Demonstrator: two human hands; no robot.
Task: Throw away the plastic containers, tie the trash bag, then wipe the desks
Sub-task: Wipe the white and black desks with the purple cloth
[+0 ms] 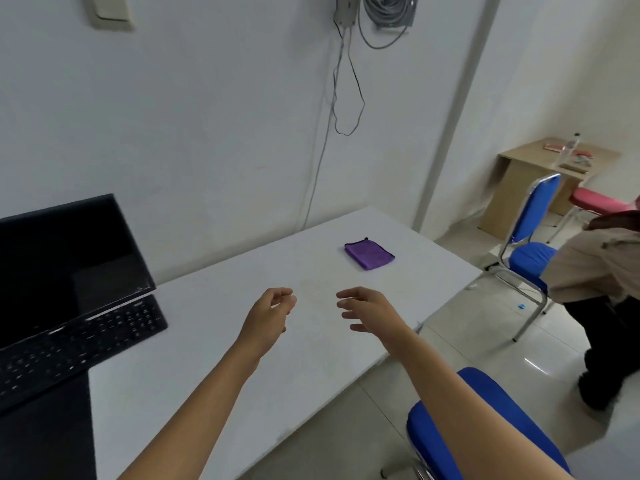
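Two bare hands are extended over the white desk (214, 358), neither holding anything. The left hand (268, 311) has its fingers loosely curled toward the palm, empty; the right hand (367, 311) has its fingers apart and slightly bent, also empty. A folded purple cloth (369, 253) lies flat on the desk beyond both hands, well apart from them and nearer the right hand, toward the far right corner. No plastic containers and no trash bag appear in view, so the current step is judged to be the last one: wiping the desks. The next move calls for a forward reach, most directly with the right hand, to close the fingers on the cloth and lift it clear of the surface. A monitor (65, 258) and keyboard (79, 344) occupy the left end of the desk; wiping strokes should stop short of them. A second desk (540, 161) stands in the far corner, bearing small items too blurred to identify.
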